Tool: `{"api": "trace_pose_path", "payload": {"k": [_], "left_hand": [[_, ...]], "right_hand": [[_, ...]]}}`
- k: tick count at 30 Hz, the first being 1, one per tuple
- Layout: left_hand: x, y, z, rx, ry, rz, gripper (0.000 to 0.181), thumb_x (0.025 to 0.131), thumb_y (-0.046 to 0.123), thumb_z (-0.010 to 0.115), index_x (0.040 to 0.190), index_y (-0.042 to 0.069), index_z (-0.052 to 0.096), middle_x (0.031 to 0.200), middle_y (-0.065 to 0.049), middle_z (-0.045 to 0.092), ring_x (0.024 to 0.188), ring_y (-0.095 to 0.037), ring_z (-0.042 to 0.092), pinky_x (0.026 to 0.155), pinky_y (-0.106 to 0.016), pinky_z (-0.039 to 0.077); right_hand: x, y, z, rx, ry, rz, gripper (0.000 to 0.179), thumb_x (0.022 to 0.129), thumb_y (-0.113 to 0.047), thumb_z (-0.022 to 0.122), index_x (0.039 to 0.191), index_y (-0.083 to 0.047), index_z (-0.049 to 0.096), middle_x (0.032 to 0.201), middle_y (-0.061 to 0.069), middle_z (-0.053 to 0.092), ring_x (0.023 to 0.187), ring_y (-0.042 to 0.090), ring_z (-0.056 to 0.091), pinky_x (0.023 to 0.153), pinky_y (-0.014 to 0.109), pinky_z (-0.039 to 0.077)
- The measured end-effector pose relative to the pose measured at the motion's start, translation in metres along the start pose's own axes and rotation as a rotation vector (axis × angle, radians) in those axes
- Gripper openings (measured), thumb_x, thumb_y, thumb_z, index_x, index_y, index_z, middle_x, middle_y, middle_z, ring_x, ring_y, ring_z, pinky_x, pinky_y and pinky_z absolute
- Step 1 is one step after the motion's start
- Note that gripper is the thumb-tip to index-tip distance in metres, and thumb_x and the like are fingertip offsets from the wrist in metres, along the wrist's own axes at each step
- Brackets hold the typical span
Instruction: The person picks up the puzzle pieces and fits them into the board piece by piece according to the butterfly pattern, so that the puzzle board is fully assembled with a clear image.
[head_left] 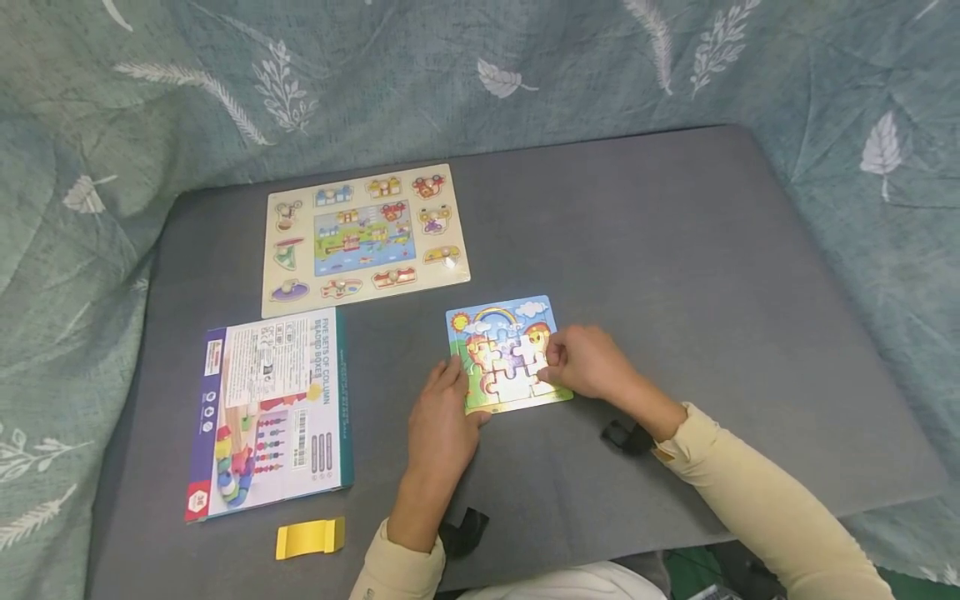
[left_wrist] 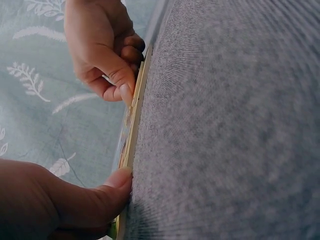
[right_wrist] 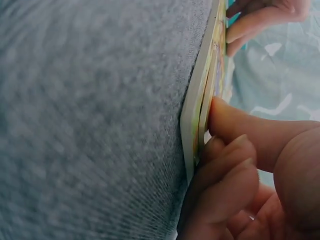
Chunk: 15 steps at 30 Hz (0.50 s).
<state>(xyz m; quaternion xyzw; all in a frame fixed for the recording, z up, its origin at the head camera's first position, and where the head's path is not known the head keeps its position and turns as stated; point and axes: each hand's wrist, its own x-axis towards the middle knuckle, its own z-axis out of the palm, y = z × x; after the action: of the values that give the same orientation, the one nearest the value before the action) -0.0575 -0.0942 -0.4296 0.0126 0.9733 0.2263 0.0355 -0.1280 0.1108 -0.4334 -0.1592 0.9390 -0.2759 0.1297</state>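
Observation:
A small square jigsaw puzzle (head_left: 504, 327) with a rainbow and sun picture lies flat on the grey table. My left hand (head_left: 444, 421) holds its near left corner, fingers along the left side and thumb at the near edge. At the right side, my right hand (head_left: 592, 363) pinches a jigsaw piece (right_wrist: 204, 115) between thumb and fingers. In the right wrist view that piece sits slightly raised over the tray's edge (right_wrist: 189, 125). The fingers hide much of the piece. Seen edge-on in the left wrist view, the puzzle tray (left_wrist: 131, 145) lies between both hands.
A wooden knob puzzle board (head_left: 365, 237) with vehicle pieces lies at the back left. In front of it is a bead-set box (head_left: 277, 417), with a yellow curved block (head_left: 310, 538) near it. A patterned cloth (head_left: 450, 75) hangs behind the table.

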Motion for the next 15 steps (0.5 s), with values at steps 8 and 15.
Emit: {"api": "trace_pose_path", "payload": {"k": [8, 15], "left_hand": [[0.0004, -0.0019, 0.0007, 0.002, -0.014, -0.033, 0.066, 0.069, 0.017, 0.086, 0.127, -0.003, 0.061, 0.143, -0.014, 0.050, 0.136, -0.032, 0.044, 0.099, -0.052, 0.045], [0.0012, -0.0023, 0.0005, 0.007, 0.008, -0.032, 0.067, 0.067, 0.018, 0.087, 0.126, -0.001, 0.062, 0.142, -0.014, 0.051, 0.134, -0.032, 0.045, 0.097, -0.052, 0.047]], "right_hand": [[-0.0068, -0.0018, 0.0062, 0.003, 0.057, 0.030, 0.028, 0.074, -0.025, 0.079, 0.059, -0.016, 0.057, 0.053, -0.006, 0.052, 0.052, 0.011, 0.048, 0.053, 0.026, 0.037], [-0.0003, -0.0029, 0.0056, 0.023, 0.036, 0.001, 0.025, 0.075, -0.025, 0.080, 0.068, -0.016, 0.059, 0.057, -0.005, 0.052, 0.053, 0.010, 0.046, 0.053, 0.026, 0.035]]}}
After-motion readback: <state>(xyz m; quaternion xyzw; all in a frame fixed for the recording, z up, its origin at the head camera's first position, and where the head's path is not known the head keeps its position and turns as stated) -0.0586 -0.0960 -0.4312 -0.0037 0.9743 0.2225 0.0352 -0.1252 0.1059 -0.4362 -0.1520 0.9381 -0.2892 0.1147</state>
